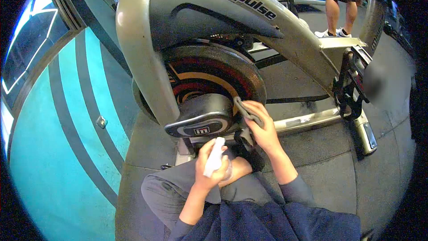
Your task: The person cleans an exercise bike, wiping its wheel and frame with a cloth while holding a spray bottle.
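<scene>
Right hand (pixel 263 127) presses a grey cloth (pixel 245 110) flat on the round flywheel (pixel 209 78), at its 4 o'clock edge. Left hand (pixel 211 165), fist closed, grips a white bottle (pixel 214 157) over the knee (pixel 178 187). Shiny silver frame (pixel 138 49) curves past. Another person's legs (pixel 339 13) stand at 1 o'clock.

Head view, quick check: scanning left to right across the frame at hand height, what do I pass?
Teal striped wall → left hand holding a white spray bottle → right hand pressing a grey cloth to the flywheel → bike pedal.
</scene>
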`<state>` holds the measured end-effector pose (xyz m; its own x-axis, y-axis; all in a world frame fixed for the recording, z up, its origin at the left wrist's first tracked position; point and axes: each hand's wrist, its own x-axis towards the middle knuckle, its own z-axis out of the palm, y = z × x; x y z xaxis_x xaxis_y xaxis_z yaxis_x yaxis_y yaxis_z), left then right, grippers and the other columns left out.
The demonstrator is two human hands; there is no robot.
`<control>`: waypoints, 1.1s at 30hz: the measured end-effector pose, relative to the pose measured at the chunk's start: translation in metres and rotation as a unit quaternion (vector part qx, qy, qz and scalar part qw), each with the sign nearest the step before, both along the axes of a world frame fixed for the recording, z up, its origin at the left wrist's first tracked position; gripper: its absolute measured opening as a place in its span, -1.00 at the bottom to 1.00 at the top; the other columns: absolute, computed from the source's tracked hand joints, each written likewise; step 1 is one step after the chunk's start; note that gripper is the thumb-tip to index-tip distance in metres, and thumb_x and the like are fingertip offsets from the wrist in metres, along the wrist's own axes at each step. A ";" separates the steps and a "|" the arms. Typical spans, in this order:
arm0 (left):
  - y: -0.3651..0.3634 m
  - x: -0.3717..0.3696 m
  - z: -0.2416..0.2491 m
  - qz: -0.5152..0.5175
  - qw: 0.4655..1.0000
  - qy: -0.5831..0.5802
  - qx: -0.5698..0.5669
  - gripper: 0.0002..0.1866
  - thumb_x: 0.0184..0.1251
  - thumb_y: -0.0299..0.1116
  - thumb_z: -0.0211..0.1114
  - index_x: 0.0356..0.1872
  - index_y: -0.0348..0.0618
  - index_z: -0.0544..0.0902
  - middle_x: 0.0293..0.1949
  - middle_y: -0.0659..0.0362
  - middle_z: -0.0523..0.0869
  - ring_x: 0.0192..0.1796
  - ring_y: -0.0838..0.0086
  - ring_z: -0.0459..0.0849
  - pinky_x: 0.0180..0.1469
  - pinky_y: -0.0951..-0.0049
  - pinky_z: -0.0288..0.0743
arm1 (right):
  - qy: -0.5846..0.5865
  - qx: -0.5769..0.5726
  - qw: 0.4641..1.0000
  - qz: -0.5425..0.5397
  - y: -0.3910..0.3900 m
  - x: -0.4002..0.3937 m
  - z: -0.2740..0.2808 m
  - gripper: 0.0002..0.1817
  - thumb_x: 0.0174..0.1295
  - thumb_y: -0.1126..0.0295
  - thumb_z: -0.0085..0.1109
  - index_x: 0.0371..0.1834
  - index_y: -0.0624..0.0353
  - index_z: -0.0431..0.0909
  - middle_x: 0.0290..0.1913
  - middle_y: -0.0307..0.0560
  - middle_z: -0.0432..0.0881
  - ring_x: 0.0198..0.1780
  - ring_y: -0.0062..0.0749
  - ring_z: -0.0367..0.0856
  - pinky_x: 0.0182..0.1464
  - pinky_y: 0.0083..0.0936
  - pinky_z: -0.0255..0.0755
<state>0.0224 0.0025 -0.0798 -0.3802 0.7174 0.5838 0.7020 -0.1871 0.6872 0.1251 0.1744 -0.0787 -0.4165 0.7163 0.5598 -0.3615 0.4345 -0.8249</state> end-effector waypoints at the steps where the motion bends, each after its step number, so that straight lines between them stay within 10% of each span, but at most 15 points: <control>1: 0.004 0.003 0.003 -0.011 1.000 0.013 -0.018 -0.40 0.06 -0.55 0.32 0.18 -0.28 0.33 -0.06 -0.03 0.65 -0.05 0.31 0.69 0.02 0.37 0.53 | -0.015 0.045 0.999 -0.026 0.001 -0.009 0.011 -0.59 0.05 0.56 0.12 0.04 0.21 0.56 0.11 -0.02 0.49 0.17 -0.23 0.45 0.24 -0.44 0.26; 11: 0.008 0.000 0.005 -0.007 0.999 0.007 -0.034 -0.43 0.01 -0.54 0.33 0.13 -0.28 0.40 -0.17 0.00 0.68 -0.13 0.25 0.70 -0.04 0.32 0.53 | -0.086 0.091 0.991 -0.040 0.008 -0.032 0.025 -0.76 -0.01 0.60 0.18 -0.21 0.33 0.60 -0.29 0.01 0.58 -0.20 -0.24 0.60 -0.12 -0.48 0.43; 33: 0.015 -0.017 -0.002 -0.012 0.997 0.025 -0.074 -0.40 0.04 -0.52 0.33 0.16 -0.27 0.33 -0.07 -0.04 0.67 -0.03 0.27 0.69 0.02 0.33 0.54 | -0.117 0.076 0.990 -0.022 0.015 -0.034 0.035 -0.76 -0.04 0.58 0.17 -0.23 0.31 0.62 -0.35 -0.01 0.57 -0.27 -0.19 0.60 -0.16 -0.46 0.45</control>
<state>0.0058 0.0174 -0.0821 -0.3350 0.8059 0.4882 0.7331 -0.1026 0.6724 0.0911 0.1892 -0.0435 -0.5186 0.6518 0.5533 -0.1457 0.5703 -0.8084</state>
